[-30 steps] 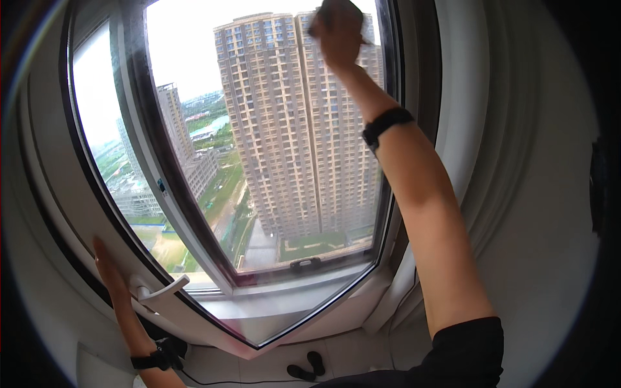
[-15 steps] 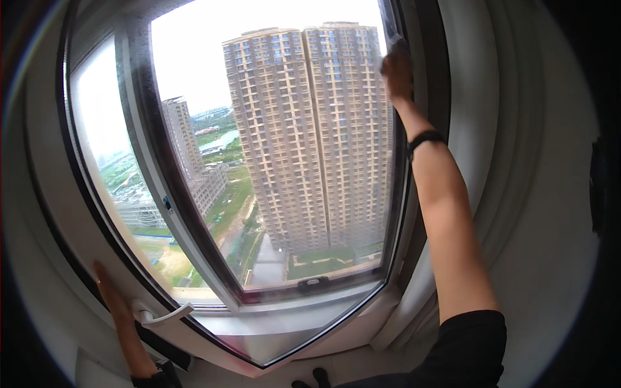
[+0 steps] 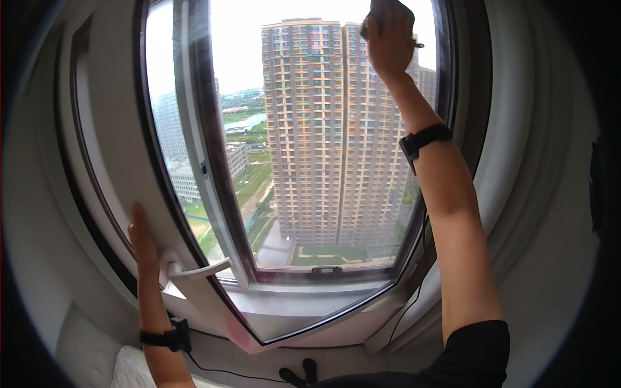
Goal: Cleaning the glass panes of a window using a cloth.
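Note:
My right hand point(image 3: 390, 55) is raised high against the window glass point(image 3: 310, 258), near its top right. It is closed over a dark cloth point(image 3: 404, 14), partly hidden by the fingers. My left hand point(image 3: 143, 246) is low on the left at the edge of the white inward-opened window sash point(image 3: 123, 129); it grips that edge, with most of the fingers out of sight. Beside it, the white window handle point(image 3: 200, 270) sticks out to the right, untouched.
The sash's lower corner point(image 3: 262, 341) juts toward me above the floor. Curtains point(image 3: 511, 129) hang at the right. A black cable point(image 3: 239, 374) runs from my left wrist strap. My dark shoes point(image 3: 310, 370) show below, and tall buildings point(image 3: 304, 129) stand outside.
My right hand has moved with the cloth from the right side of the frame up and leftward over the glass. My left hand stays at the sash edge as the view shifts.

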`<state>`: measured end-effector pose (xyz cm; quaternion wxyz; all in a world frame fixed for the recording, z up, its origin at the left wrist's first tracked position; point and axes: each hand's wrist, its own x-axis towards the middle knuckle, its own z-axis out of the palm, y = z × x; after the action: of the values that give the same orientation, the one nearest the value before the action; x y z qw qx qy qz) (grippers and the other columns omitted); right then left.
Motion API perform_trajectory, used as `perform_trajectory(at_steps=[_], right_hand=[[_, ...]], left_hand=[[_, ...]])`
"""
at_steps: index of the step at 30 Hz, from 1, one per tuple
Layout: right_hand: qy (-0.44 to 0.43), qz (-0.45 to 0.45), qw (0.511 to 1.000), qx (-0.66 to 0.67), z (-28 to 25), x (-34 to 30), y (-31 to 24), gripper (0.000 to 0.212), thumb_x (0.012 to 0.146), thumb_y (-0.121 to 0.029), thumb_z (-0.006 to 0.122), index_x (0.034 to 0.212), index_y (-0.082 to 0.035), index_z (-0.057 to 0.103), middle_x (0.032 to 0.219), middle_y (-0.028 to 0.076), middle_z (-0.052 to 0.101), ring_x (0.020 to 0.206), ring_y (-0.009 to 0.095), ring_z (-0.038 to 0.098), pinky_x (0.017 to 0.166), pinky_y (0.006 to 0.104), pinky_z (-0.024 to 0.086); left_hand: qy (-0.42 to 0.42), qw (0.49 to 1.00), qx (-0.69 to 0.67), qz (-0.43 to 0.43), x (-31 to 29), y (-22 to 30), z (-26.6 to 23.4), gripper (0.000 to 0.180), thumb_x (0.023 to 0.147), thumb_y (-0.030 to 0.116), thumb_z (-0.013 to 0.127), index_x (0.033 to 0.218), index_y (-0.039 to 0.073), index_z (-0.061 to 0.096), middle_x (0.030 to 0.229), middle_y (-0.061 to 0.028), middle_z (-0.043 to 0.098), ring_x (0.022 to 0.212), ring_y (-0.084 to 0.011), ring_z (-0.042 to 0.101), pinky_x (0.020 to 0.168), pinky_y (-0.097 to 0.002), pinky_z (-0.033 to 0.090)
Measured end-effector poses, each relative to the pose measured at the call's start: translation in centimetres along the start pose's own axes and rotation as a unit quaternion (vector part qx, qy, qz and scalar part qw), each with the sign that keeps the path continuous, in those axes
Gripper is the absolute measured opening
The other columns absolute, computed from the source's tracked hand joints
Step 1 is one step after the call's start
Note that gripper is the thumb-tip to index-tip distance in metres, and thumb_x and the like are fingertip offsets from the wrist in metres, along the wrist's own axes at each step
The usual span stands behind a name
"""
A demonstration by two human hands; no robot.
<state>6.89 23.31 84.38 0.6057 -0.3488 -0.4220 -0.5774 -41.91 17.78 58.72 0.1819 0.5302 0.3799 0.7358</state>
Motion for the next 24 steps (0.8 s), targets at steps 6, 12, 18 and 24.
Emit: perform_trajectory(at_steps=[6,12,18,24], right_hand=[[-0.058,-0.116,0.988,0.085,-3.9,2.3,-19.9,0.045,0.081,-0.019,0.048,0.123,-0.005,0.042,0.127,0.015,0.04,0.118,0.033,0.036,0.091,0.0438,0.035],[-0.103,-0.218,0.961,0.135,-4.2,-1.5,-27.6,0.051,0.084,-0.045,0.043,0.131,-0.026,0.038,0.138,0.008,0.032,0.128,0.031,0.026,0.1,0.0561,0.018],[-0.175,-0.263,0.933,0.173,-6.5,-5.9,-27.3,0.047,0.083,-0.037,0.05,0.128,-0.028,0.043,0.139,0.003,0.032,0.13,0.028,0.025,0.103,0.0528,0.014],[-0.244,-0.317,0.889,0.221,-9.2,-11.8,-25.7,0.048,0.079,-0.038,0.053,0.126,-0.028,0.046,0.138,-0.002,0.033,0.13,0.021,0.026,0.107,0.0469,0.013]], left_hand=[[0.005,0.998,0.054,0.009,-0.2,0.9,0.1,0.057,0.088,0.054,0.039,0.077,0.002,0.058,0.063,0.0001,0.051,0.059,-0.0056,0.048,0.051,-0.0239,0.039],[-0.087,0.996,0.02,0.012,-0.4,1.7,0.0,0.06,0.085,0.059,0.041,0.078,0.003,0.06,0.06,0.0014,0.052,0.055,-0.0045,0.05,0.049,-0.0195,0.041],[-0.1,0.992,-0.076,-0.001,-0.4,2.3,0.7,0.057,0.084,0.055,0.048,0.101,0.001,0.056,0.073,0.0005,0.055,0.066,-0.0046,0.049,0.056,-0.0196,0.041],[-0.107,0.992,-0.071,0.001,-0.9,2.8,1.7,0.06,0.088,0.056,0.038,0.102,-0.001,0.053,0.077,-0.0007,0.054,0.074,-0.0065,0.049,0.063,-0.0208,0.041]])
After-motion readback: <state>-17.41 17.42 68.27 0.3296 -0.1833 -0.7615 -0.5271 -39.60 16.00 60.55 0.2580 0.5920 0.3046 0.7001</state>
